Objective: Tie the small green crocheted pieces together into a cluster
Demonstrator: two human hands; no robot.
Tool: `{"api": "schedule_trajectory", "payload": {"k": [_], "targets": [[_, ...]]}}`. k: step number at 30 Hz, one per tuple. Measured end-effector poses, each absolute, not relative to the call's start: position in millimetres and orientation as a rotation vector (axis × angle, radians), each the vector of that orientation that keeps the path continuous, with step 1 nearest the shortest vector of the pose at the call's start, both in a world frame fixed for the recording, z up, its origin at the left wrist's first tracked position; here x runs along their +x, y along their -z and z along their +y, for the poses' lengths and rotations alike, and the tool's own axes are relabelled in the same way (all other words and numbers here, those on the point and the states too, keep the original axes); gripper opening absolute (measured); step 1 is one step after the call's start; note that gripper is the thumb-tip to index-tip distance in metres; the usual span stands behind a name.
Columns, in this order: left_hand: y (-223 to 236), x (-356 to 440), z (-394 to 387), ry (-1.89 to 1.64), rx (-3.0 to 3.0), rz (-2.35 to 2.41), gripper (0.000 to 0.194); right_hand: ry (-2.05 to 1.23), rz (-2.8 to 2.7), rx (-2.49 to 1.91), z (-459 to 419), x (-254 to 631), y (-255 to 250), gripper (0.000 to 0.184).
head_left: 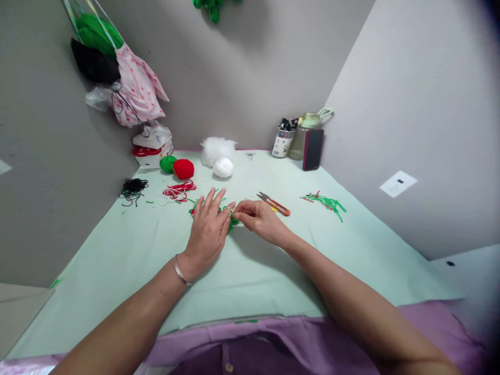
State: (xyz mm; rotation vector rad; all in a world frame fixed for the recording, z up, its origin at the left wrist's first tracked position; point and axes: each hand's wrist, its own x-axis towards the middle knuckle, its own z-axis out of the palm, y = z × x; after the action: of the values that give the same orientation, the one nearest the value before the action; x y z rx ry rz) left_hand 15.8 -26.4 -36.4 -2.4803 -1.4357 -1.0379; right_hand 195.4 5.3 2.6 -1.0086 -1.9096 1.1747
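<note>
My left hand (pixel 208 226) lies palm down with its fingers stretched out over a small green yarn piece (pixel 233 224), covering much of it. Some red shows at the piece's left side. Close against its right edge, my right hand (pixel 255 217) is closed in a pinch. A thin whitish strand runs by the left thumb and the pinching fingertips; what they grip is too small to make out. Thread snips (pixel 274 203) with orange handles lie just beyond my right hand, over something small and yellow.
Beyond my hands sit red (pixel 183 169), green (pixel 168 164) and white yarn balls (pixel 223 167), with white stuffing (pixel 219 148). Yarn scraps lie in black (pixel 133 188), red-white (pixel 180 190) and green (pixel 330 202) heaps. A pen can (pixel 283 142), bottle (pixel 299 143) and phone (pixel 313 150) stand back right.
</note>
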Motion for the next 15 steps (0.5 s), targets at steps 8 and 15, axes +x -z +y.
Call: {"api": "schedule_trajectory", "payload": {"k": [8, 15], "targets": [[36.1, 14.7, -27.5, 0.899, -2.540, -1.441, 0.063, -1.187, -1.900, -1.029, 8.6, 196.7, -1.1, 0.017], [32.9, 15.7, -28.4, 0.831, -2.557, -1.450, 0.059, -1.240, -1.888, -1.046, 9.5, 198.4, -2.3, 0.016]]}}
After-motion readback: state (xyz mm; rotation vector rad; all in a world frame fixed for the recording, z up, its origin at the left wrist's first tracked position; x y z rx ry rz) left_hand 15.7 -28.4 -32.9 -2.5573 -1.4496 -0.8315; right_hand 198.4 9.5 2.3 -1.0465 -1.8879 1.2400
